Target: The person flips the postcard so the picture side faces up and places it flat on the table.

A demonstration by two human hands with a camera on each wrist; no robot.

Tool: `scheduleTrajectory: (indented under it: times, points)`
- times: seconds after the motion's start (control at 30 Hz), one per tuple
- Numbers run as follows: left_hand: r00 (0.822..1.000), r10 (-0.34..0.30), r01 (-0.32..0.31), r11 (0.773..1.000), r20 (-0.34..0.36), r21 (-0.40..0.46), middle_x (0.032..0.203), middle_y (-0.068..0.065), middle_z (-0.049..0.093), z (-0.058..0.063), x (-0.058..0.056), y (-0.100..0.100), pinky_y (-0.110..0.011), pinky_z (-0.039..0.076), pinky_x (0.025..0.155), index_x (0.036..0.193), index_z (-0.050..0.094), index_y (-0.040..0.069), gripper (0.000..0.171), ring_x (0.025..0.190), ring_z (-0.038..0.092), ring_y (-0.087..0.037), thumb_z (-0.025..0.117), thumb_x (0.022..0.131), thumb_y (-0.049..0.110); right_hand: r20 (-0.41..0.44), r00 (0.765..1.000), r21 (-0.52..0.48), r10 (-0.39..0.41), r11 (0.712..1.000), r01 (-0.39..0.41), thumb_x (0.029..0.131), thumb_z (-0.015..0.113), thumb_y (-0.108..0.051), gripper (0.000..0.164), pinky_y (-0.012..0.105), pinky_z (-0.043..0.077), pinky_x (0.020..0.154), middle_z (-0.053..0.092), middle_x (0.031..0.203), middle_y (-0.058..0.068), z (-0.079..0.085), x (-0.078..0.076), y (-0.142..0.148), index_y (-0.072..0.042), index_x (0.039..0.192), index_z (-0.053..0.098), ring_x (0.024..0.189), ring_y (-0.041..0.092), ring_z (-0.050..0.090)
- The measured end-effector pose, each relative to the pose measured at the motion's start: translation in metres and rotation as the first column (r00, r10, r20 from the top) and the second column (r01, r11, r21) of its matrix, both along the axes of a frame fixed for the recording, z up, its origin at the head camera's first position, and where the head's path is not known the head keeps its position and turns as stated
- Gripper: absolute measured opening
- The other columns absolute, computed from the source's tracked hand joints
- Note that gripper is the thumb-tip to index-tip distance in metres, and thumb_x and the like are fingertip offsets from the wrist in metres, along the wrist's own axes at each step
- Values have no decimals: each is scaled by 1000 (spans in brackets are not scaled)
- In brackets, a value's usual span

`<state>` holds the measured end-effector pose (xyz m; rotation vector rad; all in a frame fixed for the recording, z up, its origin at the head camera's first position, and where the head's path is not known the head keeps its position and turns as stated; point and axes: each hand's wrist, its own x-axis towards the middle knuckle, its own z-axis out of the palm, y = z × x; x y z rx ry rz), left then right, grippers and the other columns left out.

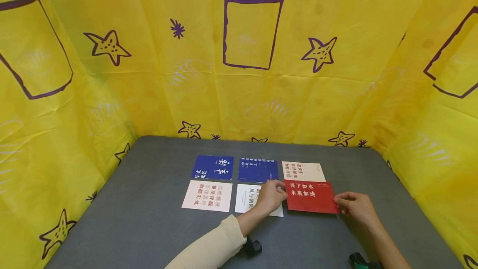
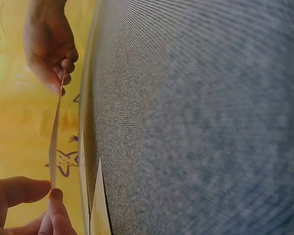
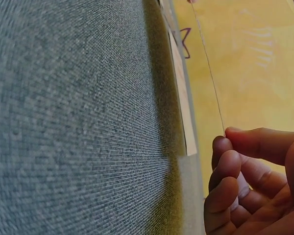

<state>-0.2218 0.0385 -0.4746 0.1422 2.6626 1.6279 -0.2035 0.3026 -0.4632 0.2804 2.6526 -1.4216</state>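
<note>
A red card (image 1: 310, 200) with white Chinese characters is held by both hands at its two short sides. My left hand (image 1: 269, 197) pinches its left edge between thumb and fingertips. On the opposite side, my right hand (image 1: 356, 207) pinches the right edge. Both wrist views show the card edge-on, raised above the table, with the right hand's thumb (image 3: 264, 143) over its edge. Behind it lies a cream card (image 1: 303, 171), its lower part overlapped by the red one in the head view. A white card (image 1: 246, 196) is partly hidden beneath my left hand and wrist.
Two blue cards, one at back left (image 1: 213, 167) and one at back middle (image 1: 257, 170), lie on the dark grey table (image 1: 123, 219). A pale pink card (image 1: 207, 195) lies at front left. Yellow patterned cloth (image 1: 254, 94) walls the table's back and sides.
</note>
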Motion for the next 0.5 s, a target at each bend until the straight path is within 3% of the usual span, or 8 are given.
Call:
scheduleTrajectory:
  times: [0.17,0.5]
  points:
    - [1000,-8,8,1000,-2,-30,67,0,66,0,0,0,-18,41,53,101,72,0,29,57,50,-4,70,72,0,-8,1000,31,23,999,-23,90,66,-12,24,28,48,54,61,65,-2,2,-3,1,10,99,69,56,13,54]
    - [997,-57,62,995,60,-81,78,-2,72,0,2,0,-21,46,61,110,70,0,36,67,61,-7,75,74,2,44,996,104,82,991,-87,89,62,-10,19,29,43,53,59,64,0,2,-8,3,6,93,70,58,17,52]
